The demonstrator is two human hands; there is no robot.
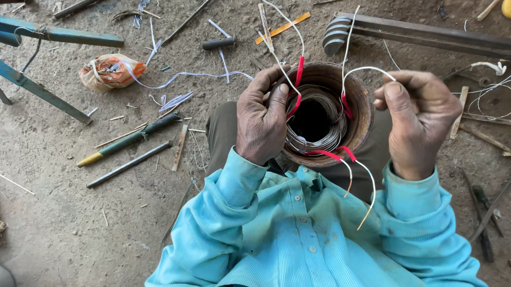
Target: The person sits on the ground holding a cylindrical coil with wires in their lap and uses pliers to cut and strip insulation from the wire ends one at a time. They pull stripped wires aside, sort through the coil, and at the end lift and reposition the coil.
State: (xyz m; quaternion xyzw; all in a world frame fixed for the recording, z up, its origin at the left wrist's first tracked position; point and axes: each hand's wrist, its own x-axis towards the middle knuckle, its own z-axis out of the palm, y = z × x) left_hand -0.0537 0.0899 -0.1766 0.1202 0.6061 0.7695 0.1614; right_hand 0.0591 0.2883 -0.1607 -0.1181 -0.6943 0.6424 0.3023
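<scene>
Over on the far left there's a blue-painted metal frame (29, 56) standing on the dusty dirt floor (67, 217), with a crumpled orange-and-white plastic bag (109, 71) lying near it. A bit further in, a green-handled tool (130, 139) and a plain grey metal rod (128, 164) lie side by side among snipped wire ends and splinters.

Then the person in the ribbed turquoise shirt. The left hand (261, 123) is curled over the near-left rim of a rusty round motor housing (355, 106) held upright in the lap, thumb and fingers closed on the edge and pinching a red-sleeved lead against it. Inside the housing sits the copper winding (324, 113), shiny grey-brown turns packed in a ring around the dark bore. Several red-sleeved white leads (298, 71) stick out of it, some going up past the rim, others hanging down toward the shirt.

The right hand (420, 120) is nearly shut in a loose fist just right of the housing, pinching a thin white wire (368, 69) that arches back over to the winding.

Looks like the person is mid-way through sorting or dressing the leads: one hand steadies the shell, the other draws a wire out. Whatever follows probably needs gentle, even pull, since that thin wire looks like it could kink easily.

Further right, a dark steel bar (436, 32) with a ribbed grey end lies on the ground, plus more loose white wire (491, 90).
</scene>
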